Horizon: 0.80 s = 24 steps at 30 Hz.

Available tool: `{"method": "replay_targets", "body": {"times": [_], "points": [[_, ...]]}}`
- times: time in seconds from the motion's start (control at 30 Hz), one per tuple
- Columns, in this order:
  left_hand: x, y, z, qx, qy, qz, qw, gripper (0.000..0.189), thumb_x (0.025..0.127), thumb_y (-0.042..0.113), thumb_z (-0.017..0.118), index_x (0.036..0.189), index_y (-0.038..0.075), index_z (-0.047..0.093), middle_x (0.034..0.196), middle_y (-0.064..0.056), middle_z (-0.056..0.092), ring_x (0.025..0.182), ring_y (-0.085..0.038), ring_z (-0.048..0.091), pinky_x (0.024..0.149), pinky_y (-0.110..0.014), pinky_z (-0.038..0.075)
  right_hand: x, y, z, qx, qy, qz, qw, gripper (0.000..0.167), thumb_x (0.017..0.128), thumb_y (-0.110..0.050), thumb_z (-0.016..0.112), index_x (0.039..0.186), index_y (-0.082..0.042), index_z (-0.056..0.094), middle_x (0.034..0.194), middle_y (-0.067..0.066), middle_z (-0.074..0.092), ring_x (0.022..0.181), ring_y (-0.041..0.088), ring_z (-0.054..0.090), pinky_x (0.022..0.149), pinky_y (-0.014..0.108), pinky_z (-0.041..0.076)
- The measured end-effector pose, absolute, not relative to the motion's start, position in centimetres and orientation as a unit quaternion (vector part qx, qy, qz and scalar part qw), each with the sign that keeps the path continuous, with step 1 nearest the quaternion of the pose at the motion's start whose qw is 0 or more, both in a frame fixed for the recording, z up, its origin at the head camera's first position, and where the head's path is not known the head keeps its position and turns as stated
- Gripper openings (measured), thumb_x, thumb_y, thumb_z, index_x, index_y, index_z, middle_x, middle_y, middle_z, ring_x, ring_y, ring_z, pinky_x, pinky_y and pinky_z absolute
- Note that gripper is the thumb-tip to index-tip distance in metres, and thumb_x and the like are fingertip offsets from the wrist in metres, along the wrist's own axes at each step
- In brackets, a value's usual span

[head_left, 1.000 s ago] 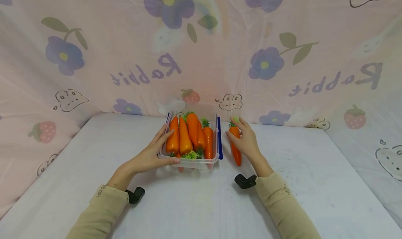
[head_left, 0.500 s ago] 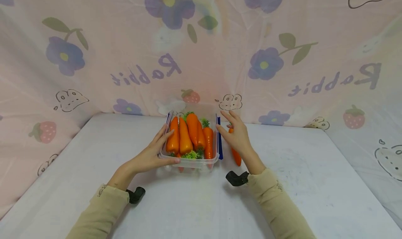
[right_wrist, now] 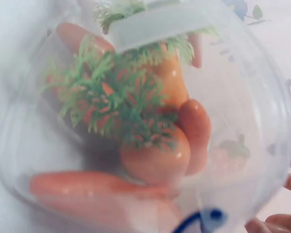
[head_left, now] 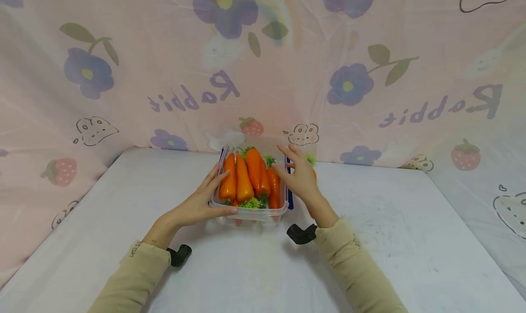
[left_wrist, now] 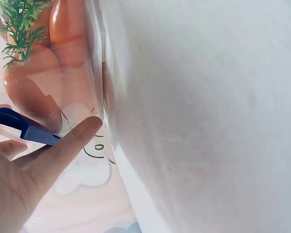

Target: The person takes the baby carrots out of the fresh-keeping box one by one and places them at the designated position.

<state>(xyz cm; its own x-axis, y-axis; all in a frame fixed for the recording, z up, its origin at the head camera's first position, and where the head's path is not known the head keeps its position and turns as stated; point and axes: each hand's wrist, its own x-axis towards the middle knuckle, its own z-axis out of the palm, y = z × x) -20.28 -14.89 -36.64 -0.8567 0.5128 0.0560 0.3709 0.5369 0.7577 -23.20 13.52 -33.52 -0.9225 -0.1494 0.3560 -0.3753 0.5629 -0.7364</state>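
Note:
Several orange toy carrots with green leafy tops lie packed in a clear plastic food container. My left hand holds the container's front left corner, its thumb along the front wall and its other fingers at the left side. Above the right rim hovers my right hand, fingers spread; the thumb is close to the rightmost carrot, and I cannot tell if they touch. One loose carrot lies on the table right of the container; the right hand and wrist hide most of it, leaving its green top showing.
Blue clip flaps stand out from the container's sides. The white table ends at the back against a pink printed cloth. A black wrist mount juts inward from the right cuff, and another from the left.
My right hand has moved left, from over the loose carrot to the container's right rim. The rightmost carrot's top has tilted slightly. The left hand keeps its place on the container.

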Motion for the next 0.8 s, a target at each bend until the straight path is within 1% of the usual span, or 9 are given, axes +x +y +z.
{"method": "replay_targets", "body": {"times": [0.13, 0.33, 0.47, 0.67, 0.73, 0.8], "points": [[-20.2, -14.8, -36.6, 0.25, 0.872, 0.412, 0.09, 0.105, 0.084, 0.05, 0.076, 0.161, 0.015, 0.014, 0.168, -0.008, -0.014, 0.154, -0.044, -0.002, 0.116, -0.072, 0.015, -23.4, 12.8, -33.4, 0.149, -0.875, 0.447, 0.11, 0.057, 0.094, -0.021, 0.067, 0.147, -0.007, 0.049, 0.159, 0.026, 0.029, 0.121, 0.046, 0.061, 0.099, 0.052, 0.052], [-20.2, -14.9, -36.6, 0.249, 0.872, 0.412, 0.09, 0.104, 0.084, 0.051, 0.075, 0.161, 0.014, 0.014, 0.168, -0.008, -0.015, 0.154, -0.044, -0.002, 0.116, -0.072, 0.014, -23.7, 11.6, -33.6, 0.169, -0.875, 0.439, 0.113, 0.057, 0.094, -0.019, 0.066, 0.146, -0.004, 0.049, 0.157, 0.029, 0.031, 0.114, 0.05, 0.063, 0.096, 0.054, 0.053], [-20.3, -14.8, -36.6, 0.249, 0.872, 0.411, 0.09, 0.105, 0.084, 0.051, 0.075, 0.161, 0.014, 0.014, 0.168, -0.008, -0.015, 0.154, -0.044, -0.002, 0.116, -0.072, 0.014, -23.7, 10.9, -33.6, 0.179, -0.878, 0.428, 0.117, 0.056, 0.094, -0.018, 0.066, 0.146, -0.004, 0.049, 0.156, 0.03, 0.033, 0.112, 0.048, 0.065, 0.098, 0.054, 0.053], [-20.3, -14.8, -36.6, 0.245, 0.873, 0.413, 0.09, 0.104, 0.084, 0.05, 0.076, 0.161, 0.015, 0.015, 0.168, -0.007, -0.014, 0.155, -0.042, -0.002, 0.117, -0.071, 0.014, -23.4, 9.8, -33.3, 0.19, -0.885, 0.413, 0.101, 0.058, 0.094, -0.019, 0.066, 0.147, -0.005, 0.047, 0.156, 0.03, 0.032, 0.114, 0.046, 0.064, 0.097, 0.053, 0.054], [-20.4, -14.8, -36.7, 0.246, 0.872, 0.413, 0.089, 0.104, 0.084, 0.05, 0.076, 0.161, 0.015, 0.015, 0.168, -0.008, -0.014, 0.155, -0.043, -0.002, 0.117, -0.072, 0.014, -23.4, 9.4, -33.3, 0.187, -0.891, 0.403, 0.095, 0.058, 0.095, -0.021, 0.066, 0.148, -0.006, 0.047, 0.156, 0.029, 0.032, 0.117, 0.045, 0.062, 0.101, 0.055, 0.051], [-20.4, -14.8, -36.7, 0.247, 0.872, 0.414, 0.089, 0.104, 0.084, 0.05, 0.076, 0.161, 0.015, 0.015, 0.168, -0.009, -0.014, 0.155, -0.043, -0.002, 0.116, -0.072, 0.014, -23.4, 9.1, -33.3, 0.182, -0.896, 0.395, 0.088, 0.058, 0.095, -0.023, 0.065, 0.148, -0.007, 0.047, 0.157, 0.029, 0.032, 0.125, 0.046, 0.056, 0.105, 0.058, 0.047]]}}
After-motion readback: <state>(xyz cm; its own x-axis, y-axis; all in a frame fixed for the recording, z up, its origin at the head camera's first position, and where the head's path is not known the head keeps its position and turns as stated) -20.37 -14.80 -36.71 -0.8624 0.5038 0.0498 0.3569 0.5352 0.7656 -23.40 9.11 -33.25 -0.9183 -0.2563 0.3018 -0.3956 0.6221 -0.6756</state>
